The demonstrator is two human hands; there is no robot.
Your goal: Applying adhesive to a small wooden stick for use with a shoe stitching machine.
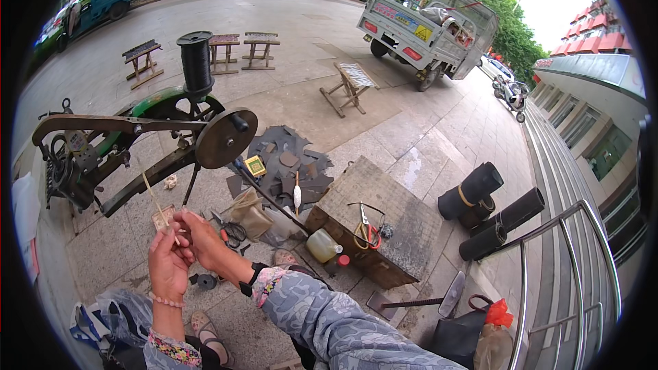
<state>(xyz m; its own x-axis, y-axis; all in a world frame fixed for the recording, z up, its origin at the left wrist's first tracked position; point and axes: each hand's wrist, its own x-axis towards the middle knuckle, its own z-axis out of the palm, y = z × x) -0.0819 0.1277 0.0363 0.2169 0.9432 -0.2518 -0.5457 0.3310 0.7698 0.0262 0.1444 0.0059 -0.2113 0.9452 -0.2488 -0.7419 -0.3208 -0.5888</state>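
I see both hands raised together over the pavement, just in front of the cobbler's sewing machine [137, 144]. My left hand [166, 264] has its grip closed, fingers curled around the lower end of a thin pale stick [156, 204] that slants up and to the left from it toward the machine. My right hand [204, 240] touches the left at the fingertips, its grip pinched at the same spot on the stick; whether it truly clamps the stick or only the other hand's fingers I cannot tell. Just right of the hands, scissors [233, 231] lie on the paving, and beyond them a tan bag [250, 212]. Farther right stands a low block worktop [404, 233] with red-handled pliers [367, 231] on it and a yellowish bottle [323, 245] leaning at its near side. Above the hands, a black thread spool [197, 62] tops the machine. Dark leather scraps [288, 161] lie well beyond the right hand.
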